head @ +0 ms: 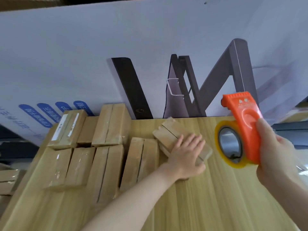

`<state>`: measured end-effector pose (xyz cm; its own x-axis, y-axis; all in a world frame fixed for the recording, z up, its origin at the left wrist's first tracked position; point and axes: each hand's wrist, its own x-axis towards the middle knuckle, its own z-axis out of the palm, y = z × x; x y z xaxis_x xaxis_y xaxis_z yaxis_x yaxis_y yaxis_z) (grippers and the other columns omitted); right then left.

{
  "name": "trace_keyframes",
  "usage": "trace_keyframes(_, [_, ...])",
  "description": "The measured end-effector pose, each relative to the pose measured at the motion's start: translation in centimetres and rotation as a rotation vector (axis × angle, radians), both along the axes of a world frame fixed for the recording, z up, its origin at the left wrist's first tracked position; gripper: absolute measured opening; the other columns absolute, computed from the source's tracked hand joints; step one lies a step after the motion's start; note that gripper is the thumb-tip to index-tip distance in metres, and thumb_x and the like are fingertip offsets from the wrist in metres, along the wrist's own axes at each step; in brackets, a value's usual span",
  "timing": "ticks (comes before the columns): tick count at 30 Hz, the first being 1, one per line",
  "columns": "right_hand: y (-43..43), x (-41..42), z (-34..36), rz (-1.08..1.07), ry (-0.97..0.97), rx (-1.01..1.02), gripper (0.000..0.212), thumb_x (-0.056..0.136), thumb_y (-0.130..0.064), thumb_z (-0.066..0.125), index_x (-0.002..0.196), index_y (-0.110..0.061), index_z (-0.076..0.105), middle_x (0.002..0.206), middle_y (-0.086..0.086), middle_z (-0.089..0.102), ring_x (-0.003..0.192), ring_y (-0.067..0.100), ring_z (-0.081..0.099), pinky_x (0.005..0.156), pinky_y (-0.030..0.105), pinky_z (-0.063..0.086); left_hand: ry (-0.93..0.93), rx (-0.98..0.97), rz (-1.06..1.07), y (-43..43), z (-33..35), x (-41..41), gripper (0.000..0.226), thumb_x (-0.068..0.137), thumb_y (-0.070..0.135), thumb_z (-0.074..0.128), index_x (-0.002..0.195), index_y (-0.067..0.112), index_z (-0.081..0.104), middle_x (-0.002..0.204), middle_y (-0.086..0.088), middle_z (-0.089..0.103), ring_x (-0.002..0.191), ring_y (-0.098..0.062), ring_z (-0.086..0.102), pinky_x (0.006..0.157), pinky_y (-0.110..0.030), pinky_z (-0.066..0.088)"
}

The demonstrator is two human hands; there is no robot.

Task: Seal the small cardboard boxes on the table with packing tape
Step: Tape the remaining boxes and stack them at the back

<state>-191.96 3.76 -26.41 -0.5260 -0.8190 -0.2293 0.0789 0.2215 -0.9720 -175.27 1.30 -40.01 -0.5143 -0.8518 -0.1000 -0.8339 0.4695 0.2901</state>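
Note:
A small cardboard box [171, 130] lies at an angle near the middle of the wooden table [208, 197], its top flaps showing a seam. My left hand [186, 155] rests flat on its near end with fingers spread. My right hand [280, 157] grips an orange tape dispenser [245, 124] holding a yellowish roll of tape [230, 144], raised above the table to the right of the box and apart from it.
Several more small cardboard boxes [106, 164] lie packed together on the left half of the table, some glossy with tape, one with white labels [66, 127]. A large printed white carton [150, 55] stands behind the table's far edge. More boxes [8, 180] sit off the left side.

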Motion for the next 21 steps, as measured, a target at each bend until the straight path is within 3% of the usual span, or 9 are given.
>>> trace_keyframes(3, [0.1,1.4,1.0,0.044,-0.008,0.011,0.037,0.088,-0.048,0.061,0.070,-0.018,0.051,0.068,0.003,0.045,0.061,0.016,0.040,0.059,0.028,0.033,0.110,0.013,-0.198,5.2,0.5,-0.5,0.072,0.088,0.044,0.055,0.150,0.021,0.027,0.160,0.004,0.017,0.148,-0.012,0.004,0.119,-0.041,-0.009])
trace_keyframes(7, [1.2,2.2,0.5,0.092,-0.001,0.054,0.039,0.087,-0.050,0.062,0.067,-0.018,0.053,0.071,0.005,0.049,0.067,0.020,0.045,0.065,0.031,0.036,0.374,-0.043,-0.013,11.9,1.4,1.3,0.045,0.095,0.033,0.049,0.139,0.026,0.046,0.151,0.012,0.037,0.144,0.000,0.018,0.121,-0.034,0.002])
trace_keyframes(9, [2.0,2.1,-0.1,0.102,0.014,0.083,0.041,0.085,-0.053,0.062,0.068,-0.017,0.053,0.076,0.010,0.050,0.071,0.023,0.046,0.069,0.035,0.036,0.347,-0.172,0.222,13.9,0.2,3.8,0.041,0.098,0.032,0.042,0.139,0.029,0.046,0.150,0.015,0.038,0.142,0.000,0.022,0.121,-0.038,0.010])
trace_keyframes(11, [2.7,1.9,-0.6,0.104,0.017,0.099,0.043,0.083,-0.054,0.063,0.072,-0.014,0.054,0.078,0.011,0.049,0.073,0.023,0.045,0.068,0.035,0.035,0.182,-0.239,0.414,14.4,-1.5,7.0,0.044,0.100,0.034,0.032,0.142,0.025,0.042,0.152,0.008,0.035,0.144,-0.010,0.024,0.116,-0.045,0.017])
trace_keyframes(14, [3.5,1.8,-1.5,0.086,-0.009,0.121,0.040,0.087,-0.049,0.062,0.076,-0.011,0.056,0.080,0.012,0.051,0.075,0.024,0.046,0.067,0.033,0.036,-0.102,-0.119,0.556,12.0,-2.7,9.4,0.055,0.100,0.039,0.016,0.148,0.015,0.031,0.157,-0.002,0.021,0.146,-0.022,0.016,0.114,-0.051,0.027])
trace_keyframes(17, [4.0,1.6,-2.1,0.069,-0.030,0.128,0.046,0.089,-0.046,0.061,0.079,-0.002,0.060,0.078,0.013,0.054,0.077,0.026,0.050,0.072,0.037,0.039,-0.108,-0.019,0.592,6.2,-2.2,9.9,0.057,0.100,0.041,0.007,0.151,0.018,0.001,0.161,-0.001,-0.001,0.148,-0.020,-0.007,0.119,-0.051,0.008])
trace_keyframes(19, [4.3,1.4,-2.3,0.059,-0.021,0.128,0.063,0.089,-0.047,0.061,0.095,0.015,0.056,0.077,0.023,0.049,0.077,0.027,0.049,0.073,0.038,0.039,-0.072,-0.008,0.659,0.8,-1.3,10.2,0.061,0.101,0.045,0.016,0.153,0.015,0.002,0.161,-0.002,-0.001,0.148,-0.020,-0.008,0.119,-0.052,0.002])
trace_keyframes(21, [4.5,1.0,-2.3,0.038,-0.005,0.125,0.065,0.088,-0.049,0.061,0.091,0.015,0.054,0.076,0.023,0.045,0.074,0.026,0.046,0.071,0.036,0.037,-0.049,0.073,0.745,-3.4,0.4,10.1,0.063,0.100,0.049,0.019,0.153,0.015,0.009,0.161,-0.004,0.002,0.148,-0.022,-0.007,0.118,-0.054,-0.002])
